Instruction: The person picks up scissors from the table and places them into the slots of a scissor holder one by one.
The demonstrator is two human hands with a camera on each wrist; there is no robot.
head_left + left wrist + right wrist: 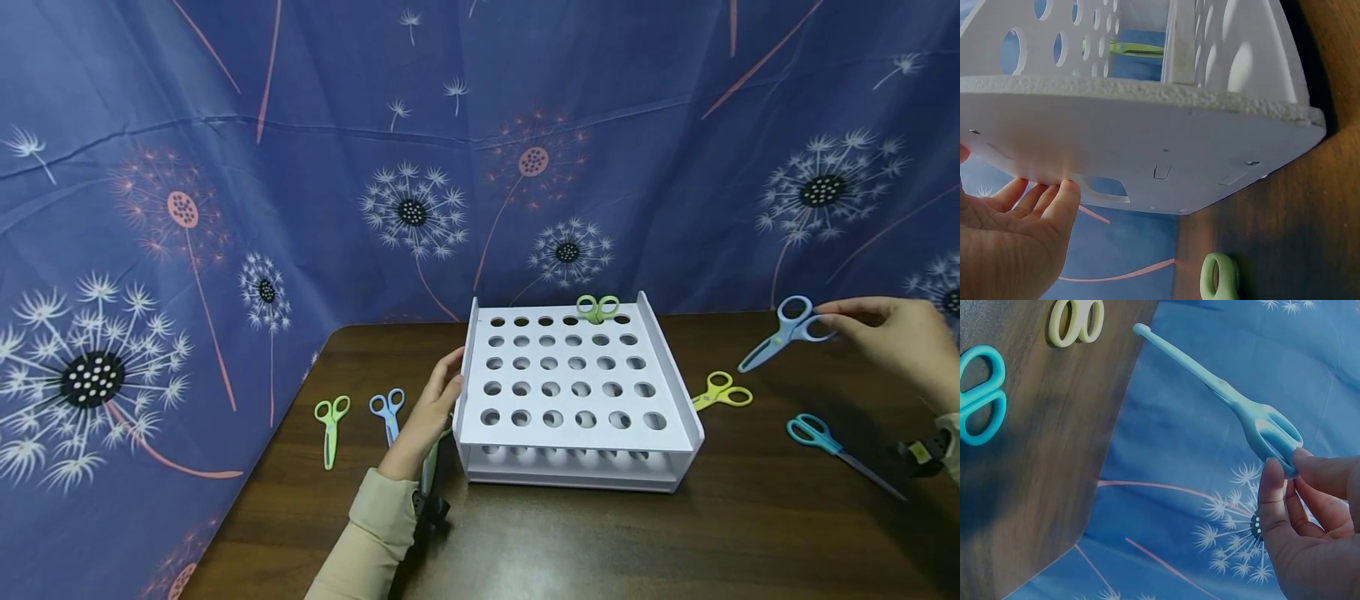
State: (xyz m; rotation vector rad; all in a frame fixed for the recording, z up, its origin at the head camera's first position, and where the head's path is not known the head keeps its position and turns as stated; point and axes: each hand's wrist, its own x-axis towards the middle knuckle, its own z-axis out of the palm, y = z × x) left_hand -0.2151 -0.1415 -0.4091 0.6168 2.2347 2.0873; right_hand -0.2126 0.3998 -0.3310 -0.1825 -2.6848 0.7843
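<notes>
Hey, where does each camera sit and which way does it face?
Head: on the head, facing forward and down at the white rack; left hand, right hand and sleeves show.
Left wrist: on that wrist, facing the rack's side; the left hand's fingers touch it.
Right wrist: on that wrist, facing the blue scissors and cloth behind; only the right hand shows.
Shared: head and right wrist both show the blue scissors and teal scissors.

Text, numbers, signs — none can be read.
</notes>
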